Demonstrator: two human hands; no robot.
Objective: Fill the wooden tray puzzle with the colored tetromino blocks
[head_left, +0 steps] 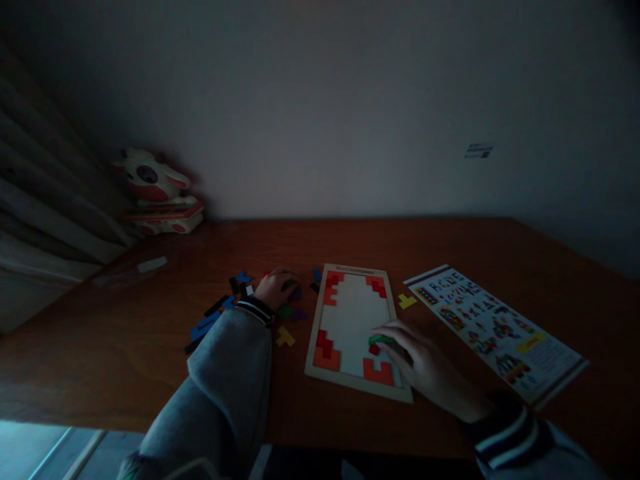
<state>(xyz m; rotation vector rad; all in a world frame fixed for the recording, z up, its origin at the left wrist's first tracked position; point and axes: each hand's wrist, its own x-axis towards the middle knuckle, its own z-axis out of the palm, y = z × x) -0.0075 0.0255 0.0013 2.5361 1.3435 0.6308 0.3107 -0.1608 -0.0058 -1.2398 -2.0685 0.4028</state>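
A wooden puzzle board (358, 387) with a pale inner field lies on the table, with red and orange block pieces fitted in its corners. Over its right side, my right hand (417, 357) pinches a green puzzle piece (381, 339); a red piece (373, 349) shows just below it. My left hand (277, 288) rests with curled fingers among the loose pieces left of the board; what is under its fingertips is too dark to make out. Close to that hand lie a green piece (285, 311), a purple piece (299, 315) and a yellow piece (285, 337).
Several blue pieces (204, 327) and black pieces lie left of my left forearm. Another yellow piece (407, 301) sits between the board and a printed pattern sheet (493, 327). A cow-shaped toy (160, 190) stands at the back left by the curtain (45, 187). The wall closes off the table's far edge.
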